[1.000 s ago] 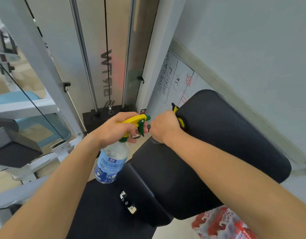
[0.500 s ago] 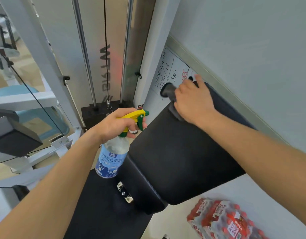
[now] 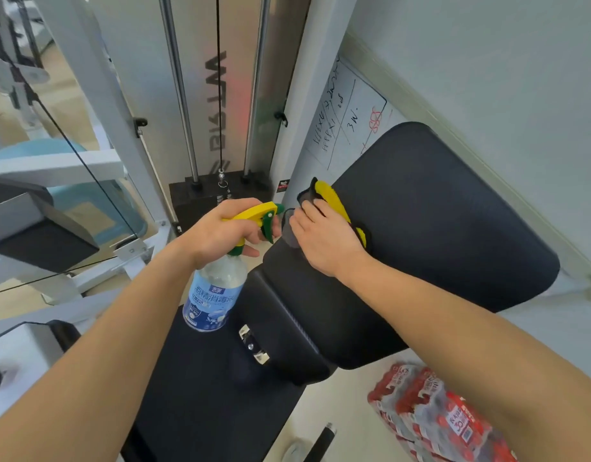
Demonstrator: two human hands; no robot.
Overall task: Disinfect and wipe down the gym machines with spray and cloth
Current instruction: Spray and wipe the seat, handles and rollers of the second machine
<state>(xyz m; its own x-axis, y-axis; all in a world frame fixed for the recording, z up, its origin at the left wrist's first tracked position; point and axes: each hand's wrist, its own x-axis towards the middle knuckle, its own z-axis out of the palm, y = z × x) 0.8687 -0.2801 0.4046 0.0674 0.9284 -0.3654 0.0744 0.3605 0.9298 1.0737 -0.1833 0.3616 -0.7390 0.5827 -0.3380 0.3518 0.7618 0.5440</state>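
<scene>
Head view: my left arm reached forward, the left hand (image 3: 220,235) with fingers wrapped round the yellow-green trigger head of the spray bottle (image 3: 214,295), which hung upright over the black seat pad (image 3: 194,378), nozzle toward the cloth. My right hand (image 3: 324,241) lay palm down, fingers nearly straight, pressing the yellow and dark cloth (image 3: 331,198) onto the near edge of the tilted back pad (image 3: 437,211). Cloth showed beyond the fingertips and beside the wrist.
</scene>
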